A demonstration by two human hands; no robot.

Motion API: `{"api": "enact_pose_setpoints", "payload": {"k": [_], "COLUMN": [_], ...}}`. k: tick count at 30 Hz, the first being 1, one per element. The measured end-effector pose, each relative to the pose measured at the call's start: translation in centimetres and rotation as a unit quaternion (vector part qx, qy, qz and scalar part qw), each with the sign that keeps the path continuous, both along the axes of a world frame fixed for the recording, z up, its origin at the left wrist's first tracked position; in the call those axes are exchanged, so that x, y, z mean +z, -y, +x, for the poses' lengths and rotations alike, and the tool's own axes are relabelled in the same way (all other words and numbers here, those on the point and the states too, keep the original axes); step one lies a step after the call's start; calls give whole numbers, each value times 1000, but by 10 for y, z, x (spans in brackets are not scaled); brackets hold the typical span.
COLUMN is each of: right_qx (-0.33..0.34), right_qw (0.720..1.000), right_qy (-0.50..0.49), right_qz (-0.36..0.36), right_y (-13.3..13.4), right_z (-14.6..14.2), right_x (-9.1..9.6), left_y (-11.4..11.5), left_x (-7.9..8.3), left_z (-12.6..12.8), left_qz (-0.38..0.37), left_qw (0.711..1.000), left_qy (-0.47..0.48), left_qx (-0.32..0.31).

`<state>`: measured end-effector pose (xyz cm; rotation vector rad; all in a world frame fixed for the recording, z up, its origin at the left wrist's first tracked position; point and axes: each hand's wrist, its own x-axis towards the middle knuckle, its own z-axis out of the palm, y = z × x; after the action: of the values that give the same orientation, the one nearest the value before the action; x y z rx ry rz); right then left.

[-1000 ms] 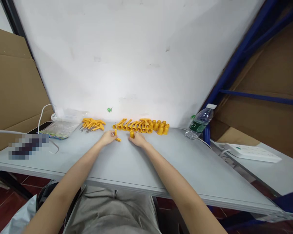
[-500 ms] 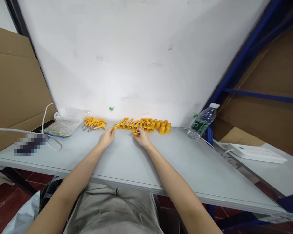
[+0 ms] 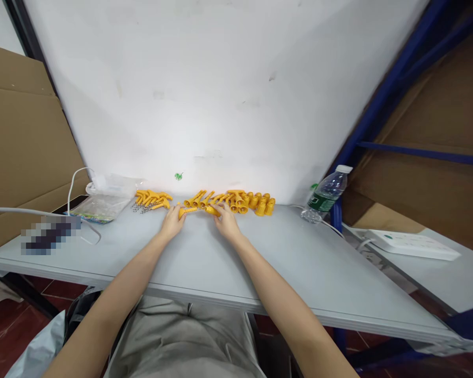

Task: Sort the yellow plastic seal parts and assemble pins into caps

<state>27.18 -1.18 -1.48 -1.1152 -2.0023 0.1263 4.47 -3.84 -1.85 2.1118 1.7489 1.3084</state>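
Both my hands rest far out on the grey table [image 3: 205, 262], close together. My left hand [image 3: 172, 222] pinches a yellow pin with a metal stem [image 3: 187, 210], held level and pointing right. My right hand [image 3: 225, 220] pinches a small yellow cap [image 3: 212, 210] at the stem's tip, so the two parts meet between my hands. Just behind them lies a row of yellow pins and caps [image 3: 236, 202] along the white wall. A second small pile of yellow pins [image 3: 152, 200] lies to the left of the row.
A clear plastic bag [image 3: 102, 202] and a white cable [image 3: 76, 181] lie at the table's far left. A water bottle [image 3: 325, 194] stands at the far right. A white power strip [image 3: 412, 244] sits on the neighbouring table. Cardboard sheets flank both sides.
The left hand picked the pin off the table and turned it level. The right hand brought the yellow cap leftward to the pin's tip, closing the gap between the hands.
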Motion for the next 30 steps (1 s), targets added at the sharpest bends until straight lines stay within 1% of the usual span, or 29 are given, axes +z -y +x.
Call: {"api": "enact_pose_setpoints", "payload": {"k": [3,5,9,15,18,21,23,27,30], "right_qx": [-44,-57,-34,-12,-18,-28,-15,55,93], "right_qw": [999,998,999,1000,1000,999,999,995,993], "right_qy": [-4,-12,-32,-18,-4,10,29,75,74], "right_qz": [-7,-5,17,14,20,21,18,20,19], "right_y": [-3,-5,-4,-1,-2,-1,2,9,9], "right_z": [4,6,4,4,6,6,4,-1,-1], "right_x": [-2,-3,-2,0,0,0,3,9,11], "left_y": [-1,-2,-3,-1,1,3,4,5,6], "left_x": [-1,-1,-4,-3,-1,2,3,5,6], "left_z": [0,-1,-2,-5,-4,-3,-2,-2,-3], "left_qz": [8,16,29,34,21,4,-6,-15,-28], "left_qw": [1000,1000,1000,999,999,999,998,994,992], "left_qy": [0,-4,-12,-30,-36,-45,-54,-87,-98], "left_qx": [0,0,-1,9,3,-18,-32,-60,-68]}}
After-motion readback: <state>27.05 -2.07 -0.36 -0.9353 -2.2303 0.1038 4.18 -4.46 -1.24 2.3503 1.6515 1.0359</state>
